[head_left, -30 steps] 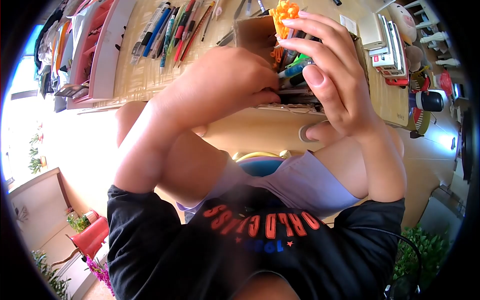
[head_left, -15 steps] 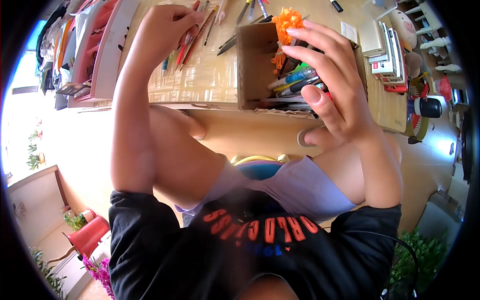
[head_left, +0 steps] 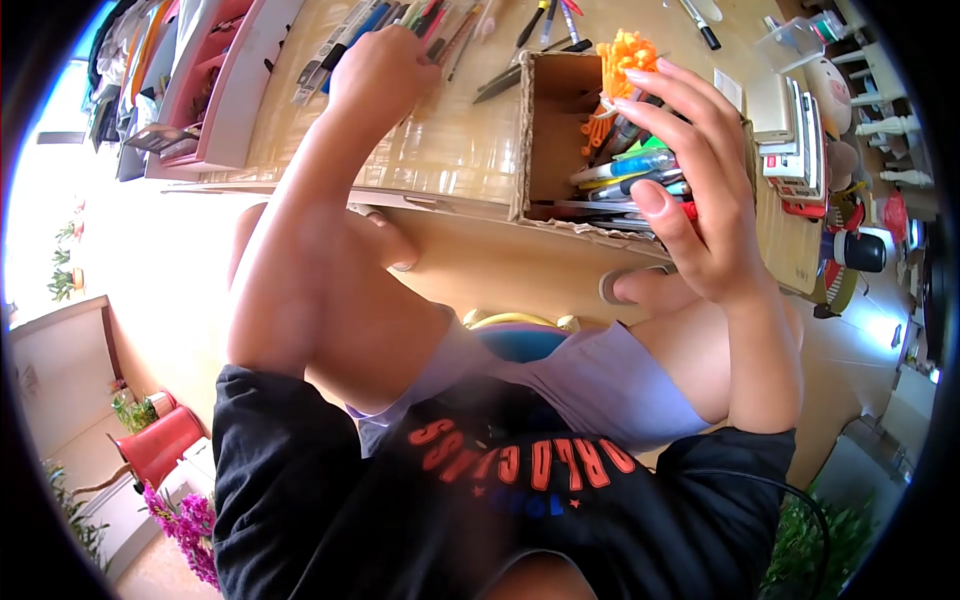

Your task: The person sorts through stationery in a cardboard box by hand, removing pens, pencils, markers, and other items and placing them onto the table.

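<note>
My left hand (head_left: 385,75) is low over the pens (head_left: 345,35) lying on the table, with its fingers curled in. Whatever its fingertips pinch is hidden behind the hand and blurred. Beside them lie pencils (head_left: 461,45), partly covered by that hand. My right hand (head_left: 705,195) is spread open above the right side of a cardboard box (head_left: 523,140), fingers apart. Its fingertips are close to an orange bundle of thin sticks with knobby ends (head_left: 626,55) standing in the box; whether they touch it I cannot tell. Several pens (head_left: 625,165) lie in the box below my palm.
A pink and white shelf unit (head_left: 220,90) stands at the table's left. Dark scissors-like blades (head_left: 497,85) lie left of the box, and a black-capped marker (head_left: 708,35) lies behind it. Stacked white boxes (head_left: 795,130) are on the right.
The view has shifted, so the table and box appear farther right. My left hand has come down over the pens, fingers still curled. My right hand stays open over the box.
</note>
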Demonstrator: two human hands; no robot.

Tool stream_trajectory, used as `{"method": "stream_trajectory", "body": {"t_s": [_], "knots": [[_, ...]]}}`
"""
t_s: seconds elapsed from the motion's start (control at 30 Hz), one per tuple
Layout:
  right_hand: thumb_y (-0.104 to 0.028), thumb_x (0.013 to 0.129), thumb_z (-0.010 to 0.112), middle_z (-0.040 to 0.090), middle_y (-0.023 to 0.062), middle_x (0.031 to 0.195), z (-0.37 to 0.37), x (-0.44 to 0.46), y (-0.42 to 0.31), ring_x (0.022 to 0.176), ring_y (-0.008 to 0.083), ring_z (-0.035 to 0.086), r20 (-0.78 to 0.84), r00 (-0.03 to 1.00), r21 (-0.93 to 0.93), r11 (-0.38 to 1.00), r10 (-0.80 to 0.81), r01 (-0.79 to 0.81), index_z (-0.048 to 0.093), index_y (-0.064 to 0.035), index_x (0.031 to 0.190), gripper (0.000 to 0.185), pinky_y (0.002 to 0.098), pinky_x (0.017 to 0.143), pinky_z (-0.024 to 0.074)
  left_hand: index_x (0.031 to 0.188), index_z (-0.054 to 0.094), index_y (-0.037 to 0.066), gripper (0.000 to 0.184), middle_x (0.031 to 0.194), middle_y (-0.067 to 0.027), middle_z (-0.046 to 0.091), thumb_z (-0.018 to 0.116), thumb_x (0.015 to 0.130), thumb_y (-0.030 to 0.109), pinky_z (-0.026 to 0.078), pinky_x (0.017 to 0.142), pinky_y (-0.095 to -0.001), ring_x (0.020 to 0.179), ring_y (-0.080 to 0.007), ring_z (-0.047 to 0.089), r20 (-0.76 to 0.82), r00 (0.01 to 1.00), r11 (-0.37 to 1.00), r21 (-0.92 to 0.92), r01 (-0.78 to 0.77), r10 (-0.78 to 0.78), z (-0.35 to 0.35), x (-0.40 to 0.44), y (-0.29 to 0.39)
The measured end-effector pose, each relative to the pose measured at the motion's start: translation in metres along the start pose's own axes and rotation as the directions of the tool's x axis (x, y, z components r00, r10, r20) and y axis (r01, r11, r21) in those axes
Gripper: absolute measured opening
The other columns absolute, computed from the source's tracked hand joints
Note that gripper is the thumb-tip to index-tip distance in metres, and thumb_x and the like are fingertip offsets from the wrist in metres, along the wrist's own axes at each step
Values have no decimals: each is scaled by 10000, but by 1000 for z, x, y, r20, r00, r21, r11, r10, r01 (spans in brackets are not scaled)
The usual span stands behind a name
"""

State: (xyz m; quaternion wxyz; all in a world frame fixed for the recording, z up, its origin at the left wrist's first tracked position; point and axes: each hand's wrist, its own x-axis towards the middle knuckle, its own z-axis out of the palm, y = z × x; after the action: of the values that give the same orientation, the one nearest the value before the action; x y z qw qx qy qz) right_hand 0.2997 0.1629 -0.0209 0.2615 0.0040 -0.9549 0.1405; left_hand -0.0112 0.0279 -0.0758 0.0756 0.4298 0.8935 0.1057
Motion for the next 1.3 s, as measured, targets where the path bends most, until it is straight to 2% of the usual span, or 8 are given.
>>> {"method": "stream_trajectory", "body": {"t_s": [0.2, 0.27, 0.43, 0.5, 0.77, 1.03, 1.13, 1.3], "knots": [[-308, 1021, 603, 601, 195, 1450, -2, 3, 1, 1411, 427, 498, 6, 1000, -4, 1000, -30, 30, 668, 0, 1352, 457, 528, 1182, 387, 798, 792, 79, 293, 849, -167, 769, 679, 874, 338, 599, 779, -475, 767, -394, 727, -109, 989, 970, -214, -117, 96, -12, -16, 15], [-327, 1022, 591, 598, 198, 1456, -1, 2, 1, 1411, 430, 497, 20, 1000, -7, 1000, -17, 18, 665, 6, 1354, 476, 531, 1183, 384, 863, 763, -12, 303, 727, -106, 757, 732, 893, 288, 551, 653, -345, 638, -181, 693, -171, 984, 948, -300, -104, 54, -18, -20, 22], [-341, 1032, 577, 594, 204, 1461, -2, 4, 0, 1411, 433, 494, 33, 999, -1, 1000, -1, 1, 660, 12, 1352, 484, 535, 1187, 378, 1181, 689, -31, 239, 1061, -103, 744, 691, 1031, 156, 543, 661, -242, 773, -98, 685, 141, 980, 601, -799, 27, 143, -66, -31, 41], [-350, 1034, 575, 586, 206, 1468, -3, 5, -2, 1415, 432, 489, 33, 999, 6, 1000, 5, -6, 657, 17, 1352, 492, 536, 1191, 375, 1041, 718, -22, 196, 836, -49, 765, 684, 991, 164, 501, 594, -240, 653, -68, 641, -159, 972, 373, -903, -215, 176, -40, -42, 53], [-347, 1031, 602, 564, 191, 1493, -4, 0, -1, 1451, 421, 460, 10, 999, 61, 997, 36, -37, 531, 8, 1497, 590, 506, 1213, 361, 1133, 627, -36, 240, 1088, -131, 753, 766, 987, 96, 603, 787, -272, 871, -146, 734, -181, 827, 150, -941, -302, 532, -33, -55, 78], [-478, 1075, 495, 531, 211, 1534, -4, -3, 0, 1491, 420, 419, 17, 997, 158, 985, 70, -72, 482, 20, 1538, 681, 501, 1241, 313, 1241, 693, -104, 227, 1349, -196, 719, 558, 1069, -42, 573, 1070, -349, 1214, -247, 726, -410, 746, 133, -826, -548, 525, -32, -46, 74], [-551, 1081, 390, 529, 214, 1535, -5, -3, 1, 1496, 424, 409, 18, 995, 266, 959, 100, -102, 483, 18, 1541, 737, 505, 1248, 296, 1255, 689, -105, 227, 1330, -188, 728, 578, 1068, -38, 576, 1066, -348, 1212, -236, 725, -338, 799, 287, -805, -519, 497, -39, -57, 82], [-595, 1082, 318, 551, 222, 1504, -5, -5, 2, 1497, 421, 407, 3, 992, 330, 936, 126, -120, 505, 7, 1528, 771, 506, 1247, 285, 1288, 649, -64, 247, 1460, -217, 635, 638, 1043, -46, 631, 986, -359, 1194, -288, 729, -403, 820, 76, -879, -470, 406, -27, -66, 95]]}}
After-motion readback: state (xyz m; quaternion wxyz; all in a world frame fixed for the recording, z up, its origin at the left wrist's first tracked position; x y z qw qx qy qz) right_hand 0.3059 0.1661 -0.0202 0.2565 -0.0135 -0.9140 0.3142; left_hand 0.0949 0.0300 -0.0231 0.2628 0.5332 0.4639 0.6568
